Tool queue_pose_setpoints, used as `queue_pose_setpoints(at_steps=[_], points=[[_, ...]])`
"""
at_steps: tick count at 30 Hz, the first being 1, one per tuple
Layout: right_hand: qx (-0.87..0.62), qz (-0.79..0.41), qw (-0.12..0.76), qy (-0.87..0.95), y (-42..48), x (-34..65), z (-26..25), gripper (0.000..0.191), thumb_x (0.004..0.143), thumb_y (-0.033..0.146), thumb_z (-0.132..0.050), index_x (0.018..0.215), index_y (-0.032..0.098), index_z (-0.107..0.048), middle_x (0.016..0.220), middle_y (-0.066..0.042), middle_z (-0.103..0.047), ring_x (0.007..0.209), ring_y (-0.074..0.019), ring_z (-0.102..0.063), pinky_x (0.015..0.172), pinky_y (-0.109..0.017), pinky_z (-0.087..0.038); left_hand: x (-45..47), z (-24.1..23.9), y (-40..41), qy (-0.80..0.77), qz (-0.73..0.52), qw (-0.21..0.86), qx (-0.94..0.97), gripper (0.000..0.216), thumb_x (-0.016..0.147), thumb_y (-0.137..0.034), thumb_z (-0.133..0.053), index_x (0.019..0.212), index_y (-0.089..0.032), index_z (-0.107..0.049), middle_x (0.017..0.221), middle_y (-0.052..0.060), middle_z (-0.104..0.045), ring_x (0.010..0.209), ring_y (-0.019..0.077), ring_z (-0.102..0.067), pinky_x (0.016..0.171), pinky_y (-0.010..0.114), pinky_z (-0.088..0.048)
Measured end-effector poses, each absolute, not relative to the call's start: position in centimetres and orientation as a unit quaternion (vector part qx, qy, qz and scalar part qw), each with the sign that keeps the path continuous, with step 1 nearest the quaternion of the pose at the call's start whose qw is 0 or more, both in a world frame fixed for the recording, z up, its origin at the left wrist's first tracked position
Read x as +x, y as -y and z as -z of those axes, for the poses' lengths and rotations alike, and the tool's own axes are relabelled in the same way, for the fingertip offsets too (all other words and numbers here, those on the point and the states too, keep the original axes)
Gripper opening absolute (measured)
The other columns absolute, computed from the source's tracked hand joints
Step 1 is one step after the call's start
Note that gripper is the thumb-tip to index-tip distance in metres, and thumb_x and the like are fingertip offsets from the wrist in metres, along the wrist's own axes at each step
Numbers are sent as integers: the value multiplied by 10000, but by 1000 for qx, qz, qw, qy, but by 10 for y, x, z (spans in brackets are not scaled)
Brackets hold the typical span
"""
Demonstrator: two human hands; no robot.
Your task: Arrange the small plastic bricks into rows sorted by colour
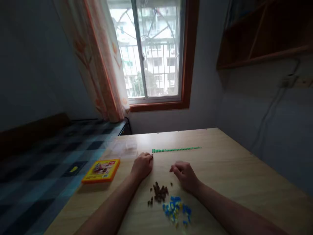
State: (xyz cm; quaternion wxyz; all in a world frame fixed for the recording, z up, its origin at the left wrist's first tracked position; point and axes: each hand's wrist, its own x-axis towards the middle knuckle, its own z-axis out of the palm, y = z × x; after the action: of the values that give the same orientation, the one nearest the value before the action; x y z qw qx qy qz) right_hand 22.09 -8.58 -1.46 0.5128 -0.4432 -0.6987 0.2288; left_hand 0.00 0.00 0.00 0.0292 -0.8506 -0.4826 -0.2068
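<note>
My left hand (142, 165) rests on the table with its fingers closed at a small dark brown block (152, 156). That block sits just below the left end of a long row of small green blocks (176, 150). Off to the right, my right hand (184, 173) hovers low over the wood, fingers curled and thumb against them; whatever they may hold is hidden. Between my forearms lies a loose pile of brown blocks (160, 193), with a few strays around it. Nearer to me is a scattered heap of blue and yellow blocks (174, 209).
A yellow and orange flat box (102, 171) lies at the table's left edge, with a clear plastic tray (123, 147) behind it. A bed with a checked cover (31, 163) adjoins on the left. Above the right side hangs a wooden shelf (259, 36).
</note>
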Motion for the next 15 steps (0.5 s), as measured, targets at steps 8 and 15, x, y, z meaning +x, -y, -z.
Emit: queue_pose_setpoints(at_steps=[8,15], points=[[-450,-234,508,696,90,224,13,317,900,238,-512,652,161,-693,591,-12,-576,575,-121,-516,581,-239,-372,-8,-1,-2,497,226,-5,-838,309,881,-184,-465,1035,-220,-731,1114,43,-715,1003,208,-633,911,335,-503],[-449,-245,503,696,88,222,14,316,892,240,-507,648,157,-688,597,-17,-570,586,-127,-527,577,-245,-372,-10,2,-10,485,215,-21,-847,336,886,-149,-467,1079,-240,-727,1105,20,-719,1030,201,-598,931,333,-486]])
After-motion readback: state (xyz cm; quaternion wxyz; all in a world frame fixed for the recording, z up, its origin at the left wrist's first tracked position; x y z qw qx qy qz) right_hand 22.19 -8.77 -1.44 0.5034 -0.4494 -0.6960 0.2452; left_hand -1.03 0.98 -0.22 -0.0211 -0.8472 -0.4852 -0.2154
